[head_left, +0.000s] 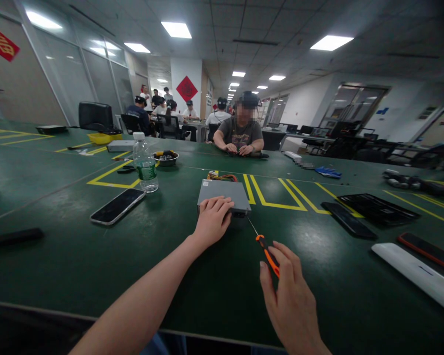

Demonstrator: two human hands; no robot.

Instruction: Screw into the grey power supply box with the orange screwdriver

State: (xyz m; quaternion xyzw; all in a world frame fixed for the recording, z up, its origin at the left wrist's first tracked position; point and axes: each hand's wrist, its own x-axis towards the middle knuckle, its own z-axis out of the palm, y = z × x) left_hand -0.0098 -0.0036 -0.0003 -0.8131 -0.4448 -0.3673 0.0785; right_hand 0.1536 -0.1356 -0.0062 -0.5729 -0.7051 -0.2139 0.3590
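Note:
A grey metal power supply unit point(222, 190) lies on the green table in front of me, a bundle of coloured wires point(222, 176) at its far side. My left hand point(212, 219) holds its near left part, fingers over the top and thumb at the near face. An orange and black screwdriver point(268, 254) slants from my right hand point(290, 291), its tip at the unit's near right corner. Fingers and thumb lie loosely about its handle, with the thumb somewhat apart. Whether the tip sits in a screw is too small to tell.
Left of the unit are a water bottle point(146, 167), a phone point(117, 206) and a bowl of tools point(166, 158). Dark panels point(379, 208) and a white elongated case point(418, 273) lie right. Across the table sits a person point(242, 130).

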